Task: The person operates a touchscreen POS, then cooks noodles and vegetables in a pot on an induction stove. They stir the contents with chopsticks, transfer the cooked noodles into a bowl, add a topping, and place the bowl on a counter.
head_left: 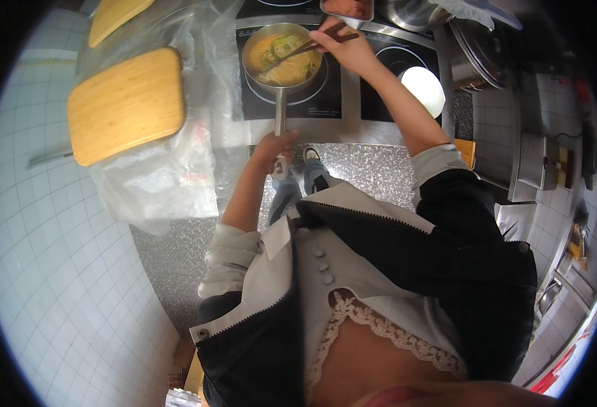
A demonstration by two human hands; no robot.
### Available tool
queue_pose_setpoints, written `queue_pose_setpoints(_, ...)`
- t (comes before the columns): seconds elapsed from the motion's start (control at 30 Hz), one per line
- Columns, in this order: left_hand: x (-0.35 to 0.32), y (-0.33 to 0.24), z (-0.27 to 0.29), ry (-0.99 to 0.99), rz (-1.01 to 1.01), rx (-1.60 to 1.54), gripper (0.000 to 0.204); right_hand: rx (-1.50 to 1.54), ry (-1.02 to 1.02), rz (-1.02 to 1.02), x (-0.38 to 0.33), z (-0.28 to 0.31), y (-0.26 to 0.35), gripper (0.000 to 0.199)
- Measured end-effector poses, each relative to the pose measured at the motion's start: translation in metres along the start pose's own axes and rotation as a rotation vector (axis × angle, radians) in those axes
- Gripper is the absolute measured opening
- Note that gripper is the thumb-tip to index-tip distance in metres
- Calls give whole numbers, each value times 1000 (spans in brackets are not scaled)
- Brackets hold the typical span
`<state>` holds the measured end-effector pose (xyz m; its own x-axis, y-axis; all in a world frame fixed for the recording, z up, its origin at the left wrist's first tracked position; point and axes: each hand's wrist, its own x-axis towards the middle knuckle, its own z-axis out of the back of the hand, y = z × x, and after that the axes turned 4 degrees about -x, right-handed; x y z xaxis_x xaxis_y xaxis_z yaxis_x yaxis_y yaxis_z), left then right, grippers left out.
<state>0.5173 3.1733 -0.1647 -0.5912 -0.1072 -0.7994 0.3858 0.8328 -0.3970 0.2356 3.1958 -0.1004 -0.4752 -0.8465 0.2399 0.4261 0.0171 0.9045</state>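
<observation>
A steel saucepan sits on the left black cooktop, its long handle pointing toward me. My left hand is closed around that handle near its end. Inside the pan are noodles in orange broth, with green leafy pieces. My right hand grips dark chopsticks from the far right side of the pan. Their tips reach down into the noodles. On the right cooktop, near my right forearm, is a round white bowl or dish.
A wooden cutting board lies on clear plastic sheeting to the left, with another board farther back. Behind the cooktops stands a metal tray of reddish food. Large steel pots crowd the right.
</observation>
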Motion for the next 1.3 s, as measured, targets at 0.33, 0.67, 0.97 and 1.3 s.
queue_pose_setpoints(0.33,0,2,1,-6,-45,24,20,-12,138,-292,-24,13,42,26)
queue_pose_setpoints(0.67,-4,0,-2,1,-59,52,20,-6,-202,-65,3,27,20,25)
queue_pose_setpoints(0.97,-6,-2,-6,-1,-17,-6,22,-123,22,-176,0,4,36,26)
queue_pose_setpoints(1.3,-6,-1,-7,-32,-14,-33,21,-579,20,100,20,15,35,23)
